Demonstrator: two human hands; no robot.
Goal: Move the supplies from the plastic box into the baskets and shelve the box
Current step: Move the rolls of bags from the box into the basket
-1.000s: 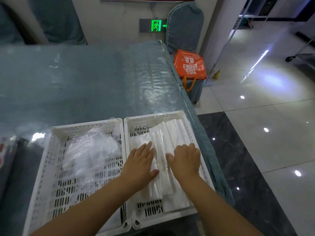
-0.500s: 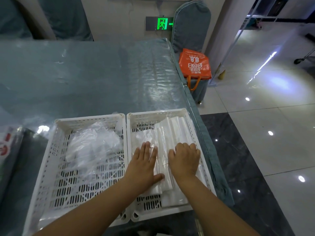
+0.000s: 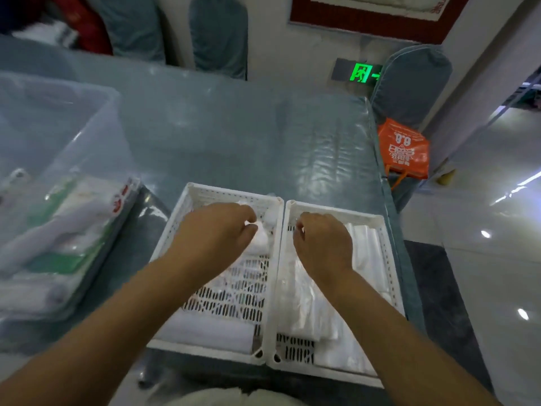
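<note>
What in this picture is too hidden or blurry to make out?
Head view:
- Clear plastic box: cut off by the left edge; the packets inside are blurred.
- Left white slotted basket: its bags lie partly under the left hand.
- Right hand: its fingertips curl out of sight.

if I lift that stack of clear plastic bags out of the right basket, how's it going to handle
The bags look like thin, glossy film, so they'll probably sag and slide apart. Likely light for their bulk. Lying flat in the right basket, they shouldn't roll.
</note>
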